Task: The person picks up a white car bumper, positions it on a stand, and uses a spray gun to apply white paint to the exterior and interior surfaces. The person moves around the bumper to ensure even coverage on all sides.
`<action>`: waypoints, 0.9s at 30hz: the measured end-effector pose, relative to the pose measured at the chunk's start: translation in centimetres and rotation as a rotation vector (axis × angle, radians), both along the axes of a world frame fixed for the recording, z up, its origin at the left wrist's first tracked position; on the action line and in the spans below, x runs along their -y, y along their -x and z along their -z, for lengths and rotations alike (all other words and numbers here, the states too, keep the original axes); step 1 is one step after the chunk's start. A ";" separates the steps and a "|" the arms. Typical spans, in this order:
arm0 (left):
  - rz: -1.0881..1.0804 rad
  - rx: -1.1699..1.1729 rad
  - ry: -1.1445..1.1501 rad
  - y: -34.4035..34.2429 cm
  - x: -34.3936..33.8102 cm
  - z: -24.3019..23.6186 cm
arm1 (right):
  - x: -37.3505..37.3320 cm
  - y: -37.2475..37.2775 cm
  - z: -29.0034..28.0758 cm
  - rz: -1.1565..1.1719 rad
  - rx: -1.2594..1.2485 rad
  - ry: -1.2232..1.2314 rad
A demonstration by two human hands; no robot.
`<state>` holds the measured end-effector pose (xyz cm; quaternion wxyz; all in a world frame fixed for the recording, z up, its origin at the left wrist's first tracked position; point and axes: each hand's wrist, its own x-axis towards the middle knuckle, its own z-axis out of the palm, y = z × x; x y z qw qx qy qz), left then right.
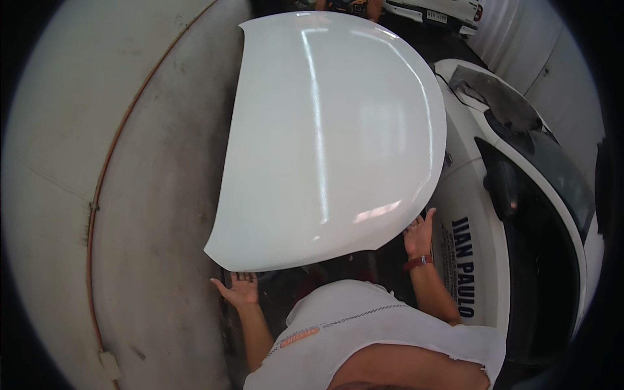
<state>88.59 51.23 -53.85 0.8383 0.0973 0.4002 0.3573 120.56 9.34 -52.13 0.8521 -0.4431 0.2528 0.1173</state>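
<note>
A large white car hood [331, 143] spans the middle of the view, its glossy outer face up. My left hand [240, 290] is palm up at the near left corner, its fingers reaching beneath the edge and the thumb out to the side. On the near right, my right hand [419, 233] bears the curved edge from below, also palm up, with the thumb raised outside it. The fingertips of both hands are partly hidden by the hood. A red band [417, 262] circles my right wrist.
At the hood's far end another person [351, 8] stands, mostly out of view. A white car [478, 214] is close on the right, its dark side mirror [502, 188] jutting out. Along the left runs a stained wall [162, 195] with an orange pipe [112, 153]. Another white vehicle [432, 14] is behind.
</note>
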 end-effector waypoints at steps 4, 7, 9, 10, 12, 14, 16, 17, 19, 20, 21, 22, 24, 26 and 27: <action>0.019 -0.022 0.092 -6.6 -6.7 4.5 | -5.2 -5.3 3.3 -0.019 -0.091 0.052; 0.017 -0.084 0.124 -8.6 -9.3 6.5 | -8.1 -8.3 5.1 0.014 -0.093 0.069; -0.017 -0.119 0.172 -10.8 -11.0 7.8 | -10.1 -10.3 5.8 0.004 -0.113 0.098; 0.000 -0.117 0.158 -12.2 -11.9 8.4 | -11.3 -11.7 6.0 0.000 -0.121 0.105; -0.012 -0.162 0.161 -14.6 -13.5 9.3 | -13.4 -14.7 6.6 -0.019 -0.136 0.127; -0.053 -0.207 0.158 -16.7 -14.8 10.4 | -15.0 -17.1 8.1 -0.055 -0.151 0.154; -0.089 -0.232 0.153 -18.7 -16.2 11.6 | -16.8 -19.8 10.5 -0.067 -0.192 0.144; -0.096 -0.226 0.143 -19.6 -16.9 12.0 | -17.6 -21.4 11.8 -0.074 -0.209 0.139; -0.116 -0.227 0.141 -22.9 -18.8 13.9 | -19.1 -24.9 14.2 -0.193 -0.191 0.131; -0.122 -0.255 0.157 -23.9 -18.8 14.6 | -19.2 -26.0 15.5 -0.177 -0.207 0.174; -0.147 -0.303 0.198 -24.2 -19.3 15.0 | -19.7 -26.3 16.6 -0.169 -0.226 0.208; -0.142 -0.308 0.184 -25.2 -20.0 15.7 | -20.3 -27.6 17.5 -0.221 -0.256 0.222; -0.183 -0.360 0.224 -26.9 -21.3 17.2 | -21.8 -29.3 19.2 -0.250 -0.293 0.213; -0.179 -0.376 0.215 -28.4 -22.6 19.0 | -23.2 -31.2 20.8 -0.257 -0.333 0.230; -0.178 -0.406 0.238 -29.9 -22.7 20.1 | -23.0 -32.6 21.5 -0.250 -0.346 0.244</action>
